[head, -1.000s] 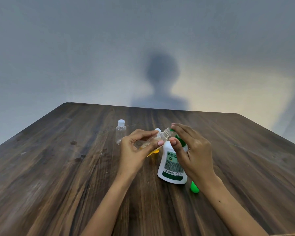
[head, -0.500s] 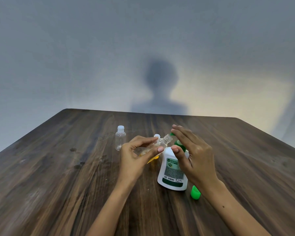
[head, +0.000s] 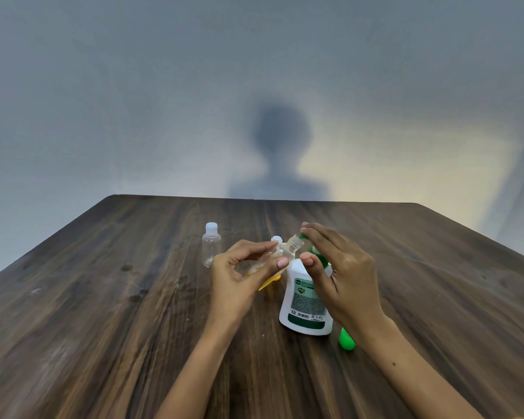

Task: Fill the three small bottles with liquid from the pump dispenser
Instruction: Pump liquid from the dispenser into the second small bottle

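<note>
Bottle, clear and capped (head: pixel 211 248), stands empty toward the bench's (head: pixel 103 297) far left. Left hand (head: pixel 239 279) pinches a tilted small bottle (head: pixel 280 254), part-filled amber, mouth at the green nozzle. Pump dispenser (head: pixel 303 303) stands mid-bench; right hand (head: pixel 345 276), fingers extended, rests on its pump head. Advice: keep mouth directly under spout, press slowly. Green cap (head: pixel 347 340) lies beside the dispenser.

Left hand (head: pixel 239 279) pinching; right hand (head: pixel 342 267) outstretched
</note>
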Action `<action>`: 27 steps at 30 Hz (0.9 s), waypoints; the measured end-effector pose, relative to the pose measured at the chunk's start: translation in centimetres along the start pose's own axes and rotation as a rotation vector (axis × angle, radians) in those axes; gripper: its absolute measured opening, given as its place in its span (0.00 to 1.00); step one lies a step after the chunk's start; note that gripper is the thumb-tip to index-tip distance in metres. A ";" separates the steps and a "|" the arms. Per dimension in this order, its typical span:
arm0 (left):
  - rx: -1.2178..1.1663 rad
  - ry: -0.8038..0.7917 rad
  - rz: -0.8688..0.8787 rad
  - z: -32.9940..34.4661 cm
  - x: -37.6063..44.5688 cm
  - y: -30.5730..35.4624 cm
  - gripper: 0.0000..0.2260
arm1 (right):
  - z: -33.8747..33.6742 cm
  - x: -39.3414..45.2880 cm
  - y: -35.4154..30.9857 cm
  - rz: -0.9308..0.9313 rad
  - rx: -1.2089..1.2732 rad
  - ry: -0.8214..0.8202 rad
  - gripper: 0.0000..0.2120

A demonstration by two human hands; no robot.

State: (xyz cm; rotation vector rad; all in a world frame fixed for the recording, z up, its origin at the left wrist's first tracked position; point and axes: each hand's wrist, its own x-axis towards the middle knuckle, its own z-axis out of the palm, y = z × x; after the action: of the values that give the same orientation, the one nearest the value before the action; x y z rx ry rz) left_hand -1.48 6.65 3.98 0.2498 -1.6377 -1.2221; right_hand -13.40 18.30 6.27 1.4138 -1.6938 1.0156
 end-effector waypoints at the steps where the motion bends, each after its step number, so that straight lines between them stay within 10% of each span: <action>1: -0.003 -0.001 -0.002 0.1 0.0 0.0 0.16 | 0.2 -0.3 -0.1 0.013 -0.001 0.003 0.34; 27: -0.001 0.034 -0.050 0.3 -0.2 0.4 0.15 | 0.0 0.1 0.3 -0.005 0.013 -0.001 0.33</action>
State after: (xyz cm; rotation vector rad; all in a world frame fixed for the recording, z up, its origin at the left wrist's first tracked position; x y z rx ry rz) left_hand -1.47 7.12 4.24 0.3109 -1.6104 -1.2493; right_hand -13.75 18.27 6.27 1.4266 -1.6864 1.0249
